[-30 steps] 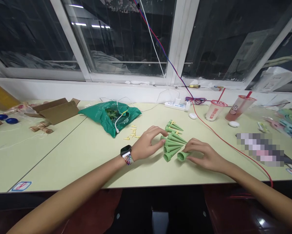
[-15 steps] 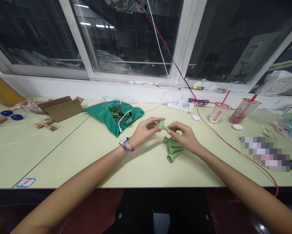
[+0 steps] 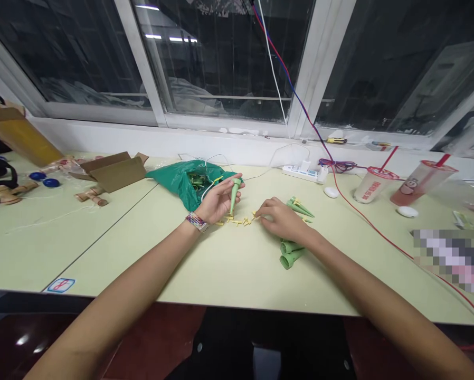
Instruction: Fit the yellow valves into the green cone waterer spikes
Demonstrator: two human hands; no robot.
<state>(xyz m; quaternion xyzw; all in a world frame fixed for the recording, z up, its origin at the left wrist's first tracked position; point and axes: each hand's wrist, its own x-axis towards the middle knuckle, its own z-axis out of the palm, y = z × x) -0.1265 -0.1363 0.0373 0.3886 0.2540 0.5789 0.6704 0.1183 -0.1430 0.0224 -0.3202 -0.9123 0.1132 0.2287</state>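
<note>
My left hand (image 3: 214, 205) holds a green plastic cone-shaped spike (image 3: 234, 197), wide end up and point down, between thumb and fingers. Several small yellow plastic pieces (image 3: 237, 221) lie on the table below and beside it. At their right end, my right hand (image 3: 280, 219) pinches one small yellow piece (image 3: 254, 214) at its fingertips. More green spikes (image 3: 288, 260) lie partly hidden under my right wrist, hollow ends toward me. Beyond that hand are other green spikes (image 3: 299, 207), with yellow parts on at least one.
A green plastic bag (image 3: 173, 182) sits behind my left hand, with an open cardboard box (image 3: 116, 171) and wooden pieces (image 3: 91, 196) farther left. A power strip (image 3: 300, 173), red cable (image 3: 363, 230) and two drink cups (image 3: 373, 184) (image 3: 423, 182) stand toward the right.
Both hands were together at a green spike. My left hand has drawn left with it and turned it point down; my right hand has dropped to the yellow pieces. The view has shifted.
</note>
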